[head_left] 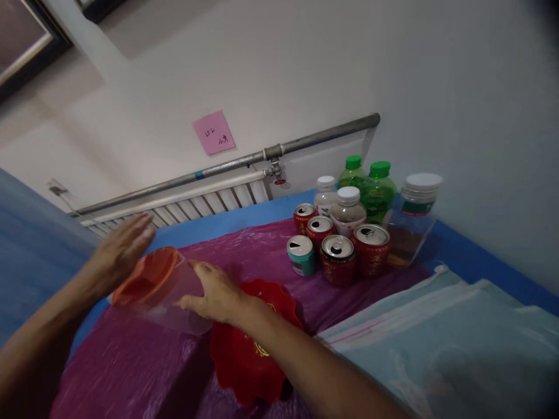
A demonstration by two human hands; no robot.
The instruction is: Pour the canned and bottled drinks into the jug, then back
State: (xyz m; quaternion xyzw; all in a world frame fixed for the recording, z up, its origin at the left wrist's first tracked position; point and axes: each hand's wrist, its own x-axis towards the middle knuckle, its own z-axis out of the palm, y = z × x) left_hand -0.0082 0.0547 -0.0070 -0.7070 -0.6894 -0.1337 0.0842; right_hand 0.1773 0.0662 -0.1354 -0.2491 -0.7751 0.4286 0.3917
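A clear plastic container (168,299) with an orange end (151,276), perhaps a lid, lies tilted over the purple plastic sheet. My right hand (216,291) grips its right side, thumb and fingers apart around the wall. My left hand (124,250) is open at the orange end, its fingers straight and close together, slightly blurred. Whether its palm presses on the orange part, I cannot tell. Under my right forearm sits a red scalloped plate (236,361) with gold markings, partly covered by the arm.
Several opened drink cans (338,259) stand to the right, before bottles with white caps (348,212) and green caps (379,192). A large white-lidded jar (410,227) holds brown contents. A pale blue zip bag (437,343) lies at front right. Behind are a radiator (209,203) and pipe (236,163).
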